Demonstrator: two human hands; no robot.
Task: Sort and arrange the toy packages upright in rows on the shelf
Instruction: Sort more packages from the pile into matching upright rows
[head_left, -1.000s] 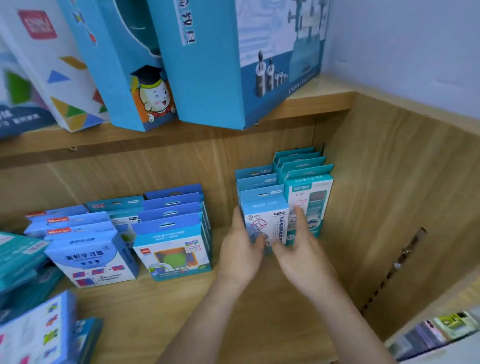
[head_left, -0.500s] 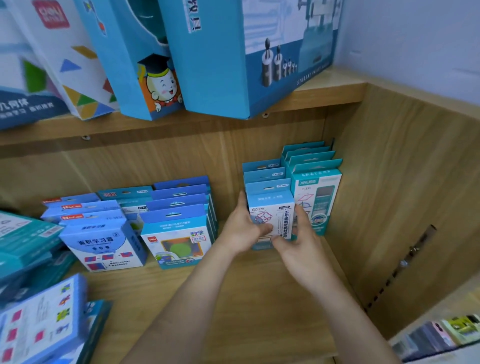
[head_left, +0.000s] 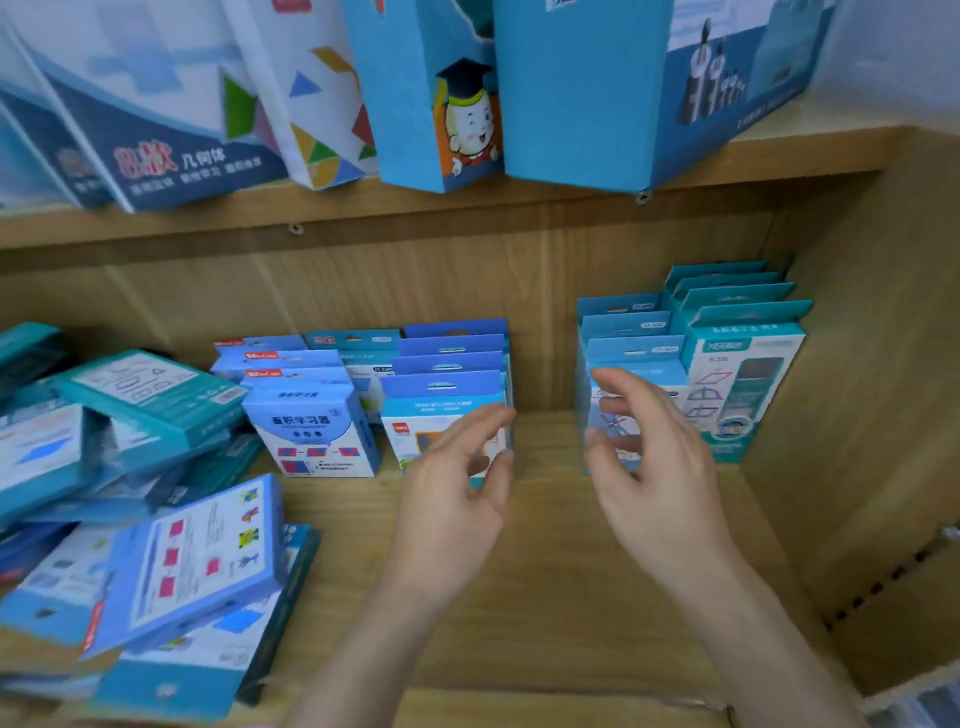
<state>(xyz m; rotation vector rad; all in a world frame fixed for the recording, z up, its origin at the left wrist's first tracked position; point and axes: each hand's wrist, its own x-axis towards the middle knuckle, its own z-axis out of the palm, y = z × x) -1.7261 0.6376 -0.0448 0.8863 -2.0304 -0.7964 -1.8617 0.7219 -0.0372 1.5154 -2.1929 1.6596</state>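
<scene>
room: bare shelf (head_left: 545, 561) strip between blue packages (head_left: 447, 387) and light-blue packages (head_left: 631, 332) | left hand (head_left: 452, 509): fingers loosely curled; empty | right hand (head_left: 660, 478): fingers spread; seemingly just off light-blue packages

left hand (head_left: 457, 499) and right hand (head_left: 660, 483) raised, fingers loosely curled, empty

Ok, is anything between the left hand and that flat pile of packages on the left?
Nothing visible. Only bare shelf board lies between the left hand and the nearest flat package; the upright rows stand farther back.
</scene>
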